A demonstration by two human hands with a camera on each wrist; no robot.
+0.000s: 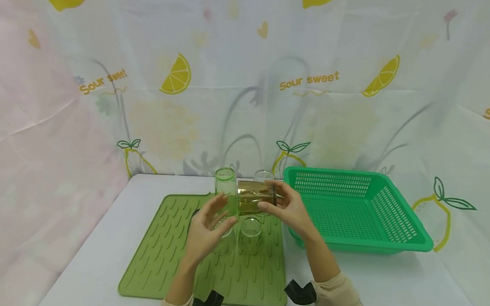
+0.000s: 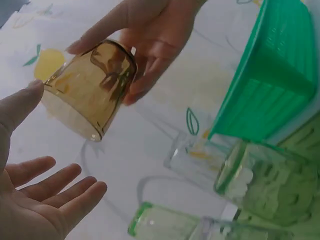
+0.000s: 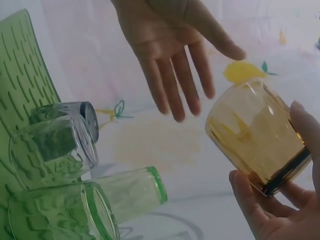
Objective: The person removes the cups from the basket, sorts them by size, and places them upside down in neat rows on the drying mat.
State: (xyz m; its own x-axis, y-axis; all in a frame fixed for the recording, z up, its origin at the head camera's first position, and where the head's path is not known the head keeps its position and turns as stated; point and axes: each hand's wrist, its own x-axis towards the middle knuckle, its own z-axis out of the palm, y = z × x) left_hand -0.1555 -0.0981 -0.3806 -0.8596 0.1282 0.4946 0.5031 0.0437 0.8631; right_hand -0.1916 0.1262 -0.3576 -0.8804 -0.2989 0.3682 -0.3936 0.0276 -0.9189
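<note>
An amber glass tumbler point(image 1: 250, 198) is held sideways above the mat by my right hand point(image 1: 288, 211), whose thumb and fingers grip it around the dark base end. Its mouth faces left, toward my left hand point(image 1: 204, 231). That hand is open, palm turned to the tumbler, fingers spread and holding nothing. In the left wrist view the left thumb tip is right at the tumbler's rim point(image 2: 70, 116). Beneath and around the hands stand a tall green glass point(image 1: 225, 182), a short greenish glass point(image 1: 250, 240) and a clear glass point(image 3: 50, 150). My left hand partly hides a dark glass point(image 3: 91, 120).
The glasses stand on a green ridged drying mat point(image 1: 156, 259) on a white table point(image 1: 103, 238). Another clear glass point(image 1: 263, 175) is at the back, partly behind the amber tumbler. A green plastic basket point(image 1: 390, 246) sits right of the mat. A lemon-printed curtain point(image 1: 231, 101) hangs behind.
</note>
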